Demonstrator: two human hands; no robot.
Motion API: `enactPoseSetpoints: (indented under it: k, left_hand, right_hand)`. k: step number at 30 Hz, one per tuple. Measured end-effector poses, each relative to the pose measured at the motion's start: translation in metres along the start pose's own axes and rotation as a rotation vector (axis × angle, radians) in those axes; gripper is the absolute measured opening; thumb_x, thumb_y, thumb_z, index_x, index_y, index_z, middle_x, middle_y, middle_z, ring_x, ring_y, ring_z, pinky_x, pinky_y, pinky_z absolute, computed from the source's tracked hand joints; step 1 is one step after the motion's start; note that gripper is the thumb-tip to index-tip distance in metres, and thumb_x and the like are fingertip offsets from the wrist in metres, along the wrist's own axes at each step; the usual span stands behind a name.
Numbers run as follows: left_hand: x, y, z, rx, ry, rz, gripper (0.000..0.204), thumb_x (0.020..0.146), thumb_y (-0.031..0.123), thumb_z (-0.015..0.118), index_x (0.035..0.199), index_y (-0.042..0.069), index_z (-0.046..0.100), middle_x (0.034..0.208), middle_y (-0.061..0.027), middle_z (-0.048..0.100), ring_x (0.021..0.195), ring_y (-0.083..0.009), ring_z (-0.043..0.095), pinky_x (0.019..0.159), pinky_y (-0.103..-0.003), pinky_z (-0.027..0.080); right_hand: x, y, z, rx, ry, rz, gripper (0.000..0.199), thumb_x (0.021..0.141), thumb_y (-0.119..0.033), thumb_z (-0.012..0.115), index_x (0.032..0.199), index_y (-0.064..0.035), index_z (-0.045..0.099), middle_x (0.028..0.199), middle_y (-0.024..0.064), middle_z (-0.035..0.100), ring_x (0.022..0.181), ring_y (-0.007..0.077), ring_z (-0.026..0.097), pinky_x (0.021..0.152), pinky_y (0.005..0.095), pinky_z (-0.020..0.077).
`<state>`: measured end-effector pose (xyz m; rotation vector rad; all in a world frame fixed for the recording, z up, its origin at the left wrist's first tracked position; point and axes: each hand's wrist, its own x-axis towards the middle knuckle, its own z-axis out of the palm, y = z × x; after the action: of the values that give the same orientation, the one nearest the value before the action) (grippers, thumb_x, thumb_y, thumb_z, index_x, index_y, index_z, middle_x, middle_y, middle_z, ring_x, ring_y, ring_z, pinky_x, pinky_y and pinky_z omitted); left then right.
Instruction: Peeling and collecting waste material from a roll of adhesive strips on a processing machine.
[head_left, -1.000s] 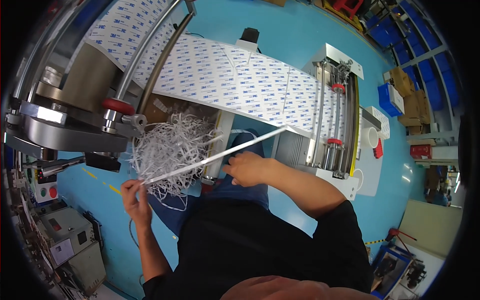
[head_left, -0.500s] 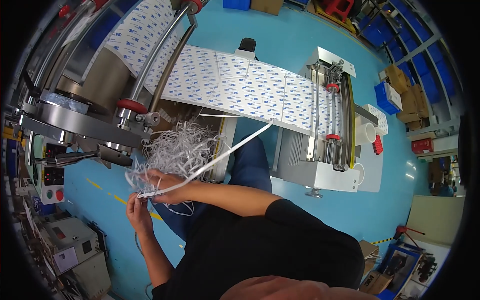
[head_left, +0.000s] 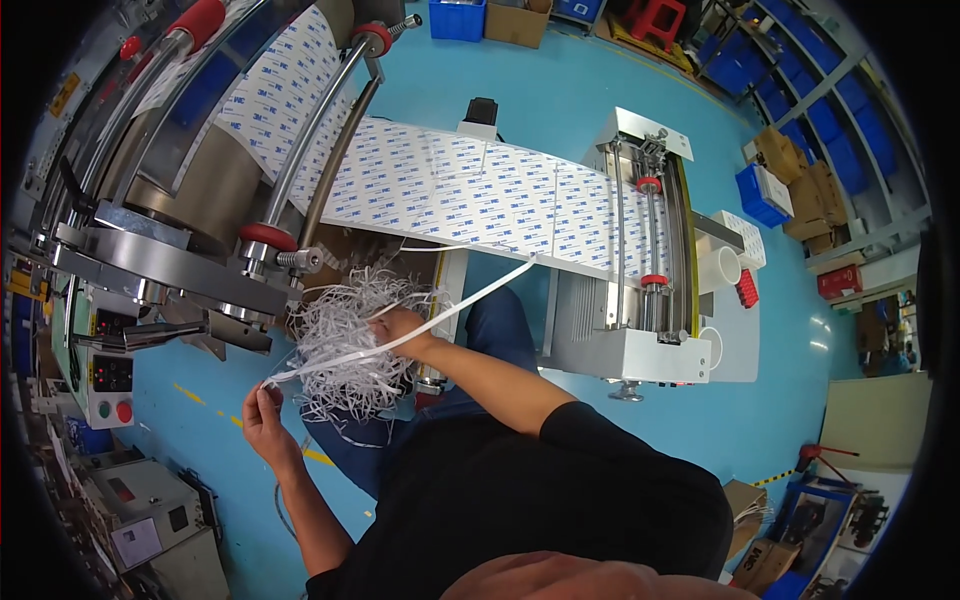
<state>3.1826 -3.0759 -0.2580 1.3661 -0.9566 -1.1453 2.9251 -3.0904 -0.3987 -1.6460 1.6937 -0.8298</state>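
Observation:
A long white strip (head_left: 466,302) runs slantwise from the near edge of a printed white web (head_left: 480,190) down to my left hand (head_left: 268,428). The left fingers pinch its end, to the left of a large loose tangle of white strips (head_left: 350,355). Against the right side of that tangle is my right hand (head_left: 402,330), its fingers curled into the strands and partly hidden by them. The taut strip crosses in front of the right wrist. Part of the tangle rests near my left knee.
On the left stands a machine with steel rollers (head_left: 300,150) and a control box (head_left: 110,370) with buttons. The web stretches right to a second roller unit (head_left: 650,260). Blue bins (head_left: 765,195) and cardboard boxes (head_left: 825,200) line the right side.
My right hand has moved right and up, away from my left hand, into the tangle. My left hand has shifted slightly left, still pinching the strip. The tangle looks more spread out.

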Motion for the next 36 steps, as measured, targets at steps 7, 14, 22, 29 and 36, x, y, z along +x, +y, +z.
enactPoseSetpoints:
  k: [7,14,22,29,36]
  left_hand:
    - [0.019,-0.011,-0.033,0.002,0.014,-0.003,0.021,0.092,0.017,0.053,0.103,0.001,0.059,0.089,-0.0024,0.059,0.083,-0.0091,0.054,0.078,-0.023,0.044]
    - [0.039,0.009,-0.088,0.342,-0.099,-0.02,0.021,0.091,0.016,0.053,0.101,-0.001,0.062,0.093,-0.003,0.06,0.086,-0.0097,0.053,0.078,-0.025,0.041]
    - [0.113,-0.055,-0.199,-0.174,0.031,-0.192,0.017,0.09,0.017,0.054,0.096,0.002,0.057,0.087,-0.0019,0.057,0.085,-0.01,0.05,0.08,-0.026,0.038]
    - [0.112,-0.073,-0.211,-0.077,0.216,-0.26,0.025,0.086,0.022,0.058,0.104,0.005,0.057,0.099,-0.0006,0.058,0.093,-0.0095,0.049,0.084,-0.027,0.031]
    - [0.122,-0.067,-0.222,-0.119,0.167,-0.266,0.03,0.087,0.025,0.058,0.111,0.007,0.056,0.095,0.0028,0.056,0.086,-0.0064,0.047,0.08,-0.027,0.031]
  right_hand:
    - [0.003,0.055,0.005,0.304,0.013,0.444,0.015,0.075,-0.007,0.063,0.09,-0.0071,0.065,0.081,0.0058,0.065,0.076,0.0145,0.061,0.068,0.0272,0.0488]
    - [0.019,0.014,0.004,-0.024,-0.207,0.237,0.016,0.073,-0.004,0.059,0.089,-0.0056,0.063,0.081,0.0085,0.066,0.077,0.0203,0.063,0.069,0.0308,0.0501]
    - [0.061,-0.037,0.027,-0.253,-0.522,0.279,0.033,0.079,-0.022,0.056,0.111,-0.0157,0.059,0.109,0.0107,0.061,0.1,0.0288,0.058,0.085,0.0361,0.0463]
    - [0.072,-0.032,0.013,-0.271,-0.424,0.259,0.023,0.078,-0.023,0.054,0.098,-0.0164,0.065,0.093,0.009,0.065,0.085,0.0299,0.061,0.073,0.0386,0.0489]
    - [0.075,-0.003,0.008,0.469,-0.092,0.388,0.023,0.081,-0.006,0.057,0.103,-0.0084,0.06,0.086,0.0072,0.061,0.077,0.0166,0.061,0.062,0.0312,0.0483]
